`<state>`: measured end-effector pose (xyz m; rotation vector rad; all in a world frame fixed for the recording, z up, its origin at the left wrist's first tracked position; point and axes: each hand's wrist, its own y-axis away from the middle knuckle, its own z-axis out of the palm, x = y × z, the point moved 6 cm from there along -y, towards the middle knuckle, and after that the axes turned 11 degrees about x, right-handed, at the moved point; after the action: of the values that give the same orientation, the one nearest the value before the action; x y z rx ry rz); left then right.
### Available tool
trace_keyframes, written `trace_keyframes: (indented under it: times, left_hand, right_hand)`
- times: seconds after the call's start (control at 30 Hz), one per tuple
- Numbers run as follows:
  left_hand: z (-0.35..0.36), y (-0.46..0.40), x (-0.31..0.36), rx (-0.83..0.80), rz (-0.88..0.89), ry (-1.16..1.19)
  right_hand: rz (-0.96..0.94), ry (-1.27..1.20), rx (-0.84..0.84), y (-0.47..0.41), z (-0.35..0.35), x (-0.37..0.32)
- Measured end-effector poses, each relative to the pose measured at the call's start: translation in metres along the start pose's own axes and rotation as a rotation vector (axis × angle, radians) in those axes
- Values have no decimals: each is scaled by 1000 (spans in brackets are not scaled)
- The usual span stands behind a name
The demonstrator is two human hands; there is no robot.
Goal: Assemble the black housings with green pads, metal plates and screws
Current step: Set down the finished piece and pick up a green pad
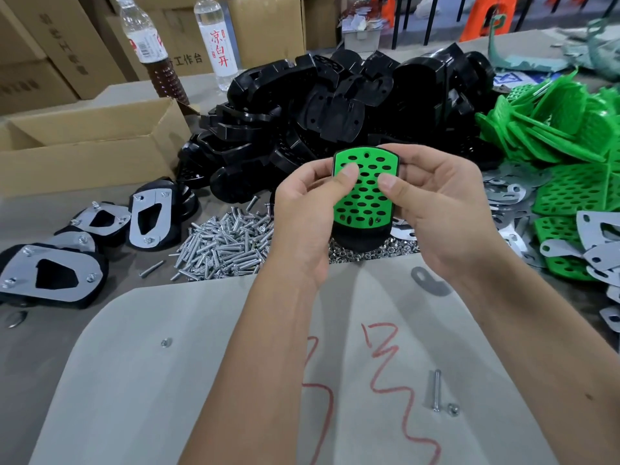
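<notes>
table [110, 209] | screws [221, 245], housings [302, 105], pads [553, 129] (heaped), board [201, 380]

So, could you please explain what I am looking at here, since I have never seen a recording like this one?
There is no machine here: a person works with bare hands, and the single picture comes from a camera worn on the head, looking forward and down.

The left hand and right hand together hold a black housing with a green pad seated in it; both thumbs press on the pad.

On the grey table lie a heap of screws, a big pile of black housings, loose green pads on the right with metal plates among them, and on the left several finished pieces that already carry plates and screws. One single screw lies near the forearms. A cardboard box and two bottles stand behind.
</notes>
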<state>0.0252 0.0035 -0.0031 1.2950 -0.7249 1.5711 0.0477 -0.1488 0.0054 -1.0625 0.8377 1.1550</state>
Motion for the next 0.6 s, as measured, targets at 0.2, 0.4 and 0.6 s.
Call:
trace_keyframes:
  times: [0.2,0.4,0.6]
  left_hand:
    - [0,1,2,52,22,59]
    - [-5,-2,4,117,71,40]
    - [-2,-1,4,200,198,-46]
  right_hand:
    - [-48,38,-16,4,5,1]
    - [3,36,-48,6,10,7]
    - [67,113,-2,7,13,10]
